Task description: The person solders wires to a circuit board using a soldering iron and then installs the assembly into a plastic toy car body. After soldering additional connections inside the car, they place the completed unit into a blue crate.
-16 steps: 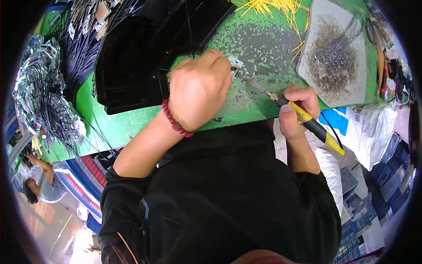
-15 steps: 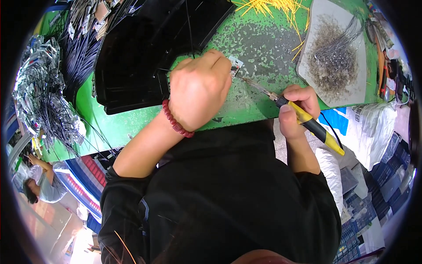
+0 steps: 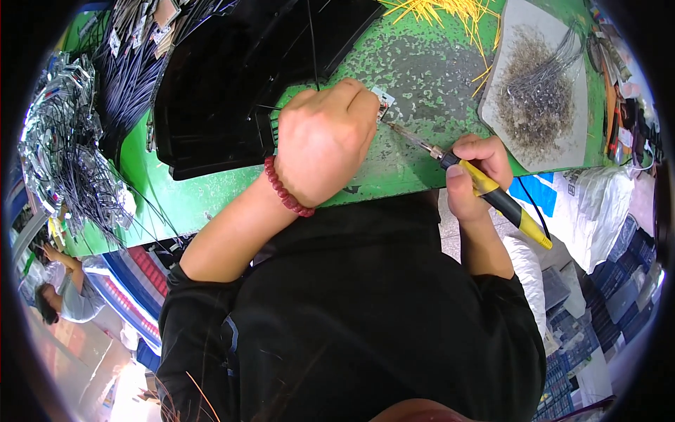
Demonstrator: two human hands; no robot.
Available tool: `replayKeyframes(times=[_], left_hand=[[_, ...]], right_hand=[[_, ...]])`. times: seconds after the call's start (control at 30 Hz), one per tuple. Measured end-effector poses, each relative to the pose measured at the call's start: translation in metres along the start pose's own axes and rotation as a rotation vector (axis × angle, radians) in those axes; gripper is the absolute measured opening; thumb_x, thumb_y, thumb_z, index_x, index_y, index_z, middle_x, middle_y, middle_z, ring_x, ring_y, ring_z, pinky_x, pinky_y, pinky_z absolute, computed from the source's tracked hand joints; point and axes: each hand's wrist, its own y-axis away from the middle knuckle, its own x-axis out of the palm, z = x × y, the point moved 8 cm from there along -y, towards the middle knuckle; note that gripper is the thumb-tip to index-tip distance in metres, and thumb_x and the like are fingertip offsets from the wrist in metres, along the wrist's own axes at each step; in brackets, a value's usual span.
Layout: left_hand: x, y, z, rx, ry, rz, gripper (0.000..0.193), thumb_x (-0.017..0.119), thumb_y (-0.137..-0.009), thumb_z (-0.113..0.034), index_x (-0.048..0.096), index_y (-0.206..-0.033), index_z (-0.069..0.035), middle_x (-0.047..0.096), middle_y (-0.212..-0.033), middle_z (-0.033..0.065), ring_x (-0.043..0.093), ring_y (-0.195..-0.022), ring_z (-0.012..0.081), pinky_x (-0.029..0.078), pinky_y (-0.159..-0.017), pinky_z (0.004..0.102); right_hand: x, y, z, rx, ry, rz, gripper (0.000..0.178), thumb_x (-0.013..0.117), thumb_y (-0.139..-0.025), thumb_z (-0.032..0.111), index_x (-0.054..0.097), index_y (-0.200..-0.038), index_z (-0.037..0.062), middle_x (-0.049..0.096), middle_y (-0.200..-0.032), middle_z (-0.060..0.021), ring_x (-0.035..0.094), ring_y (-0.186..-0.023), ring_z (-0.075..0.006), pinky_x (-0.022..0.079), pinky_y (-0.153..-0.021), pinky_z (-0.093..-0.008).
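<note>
My right hand (image 3: 494, 156) grips a yellow-and-black soldering iron (image 3: 508, 208) like a pen. Its thin metal tip points up and left, close to the lower right edge of a small white circuit board (image 3: 384, 97). My left hand (image 3: 327, 137), with a red bead bracelet at the wrist, is closed palm-down beside that board. Its fingertips are hidden, so what they pinch cannot be seen. A thin black wire (image 3: 311, 42) runs up from behind the knuckles. Left of this hand lies a large black plastic housing (image 3: 211, 105).
On the worn green table (image 3: 422, 67), yellow wires (image 3: 439, 10) lie at the back. A grey sheet (image 3: 517, 21) at right bears dark debris and fine leads. Bundles of dark wires (image 3: 133, 84) and wired small parts (image 3: 60, 141) crowd the left. Another person (image 3: 74, 295) is at the far lower left.
My left hand and the circuit board have shifted slightly to the right. The black housing has shifted slightly too. My right hand and the soldering iron have hardly moved.
</note>
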Motion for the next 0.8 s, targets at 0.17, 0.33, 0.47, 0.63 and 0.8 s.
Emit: replayKeyframes(times=[0.17,0.33,0.47,0.63,0.8], left_hand=[[-0.003,0.001,0.003,-0.024,0.034,-0.005,0.012,0.068,-0.070,-0.003,0.057,-0.073,-0.006,0.061,-0.079,0.0049,0.060,-0.063,0.0238,0.047,-0.057,0.0323],[-0.001,0.000,0.004,-0.022,0.049,0.002,0.011,0.068,-0.070,-0.003,0.058,-0.073,-0.006,0.061,-0.080,0.0049,0.059,-0.063,0.0239,0.047,-0.057,0.0322],[-0.002,0.001,0.004,-0.024,0.046,0.000,0.011,0.068,-0.070,-0.003,0.058,-0.072,-0.006,0.061,-0.080,0.0049,0.060,-0.063,0.0240,0.047,-0.058,0.0320],[-0.004,0.000,0.003,-0.020,0.048,-0.015,0.010,0.067,-0.070,-0.003,0.058,-0.072,-0.006,0.061,-0.079,0.0049,0.059,-0.063,0.0241,0.047,-0.057,0.0319],[-0.004,0.000,0.002,-0.018,0.044,-0.022,0.011,0.068,-0.069,-0.002,0.058,-0.072,-0.006,0.061,-0.079,0.0046,0.059,-0.062,0.0241,0.047,-0.057,0.0317]], right_hand=[[0.004,-0.002,0.001,-0.004,0.019,0.008,0.020,0.067,-0.076,0.008,0.052,-0.088,0.0025,0.054,-0.070,-0.0039,0.042,-0.057,-0.0067,0.033,-0.051,-0.0221],[0.005,-0.003,0.000,0.017,0.050,0.023,0.020,0.067,-0.076,0.007,0.052,-0.088,0.0023,0.054,-0.071,-0.0036,0.042,-0.057,-0.0070,0.033,-0.051,-0.0223],[0.005,-0.001,0.001,-0.028,0.032,0.032,0.021,0.068,-0.077,0.009,0.052,-0.088,0.0018,0.054,-0.072,-0.0053,0.043,-0.059,-0.0085,0.033,-0.053,-0.0231],[-0.006,0.005,-0.002,-0.054,-0.050,-0.071,0.026,0.070,-0.079,0.016,0.051,-0.090,0.0011,0.054,-0.075,-0.0090,0.044,-0.063,-0.0107,0.034,-0.056,-0.0247],[-0.009,0.008,-0.006,-0.020,-0.095,-0.116,0.027,0.069,-0.081,0.016,0.050,-0.094,0.0017,0.054,-0.081,-0.0069,0.043,-0.067,-0.0094,0.035,-0.059,-0.0236]])
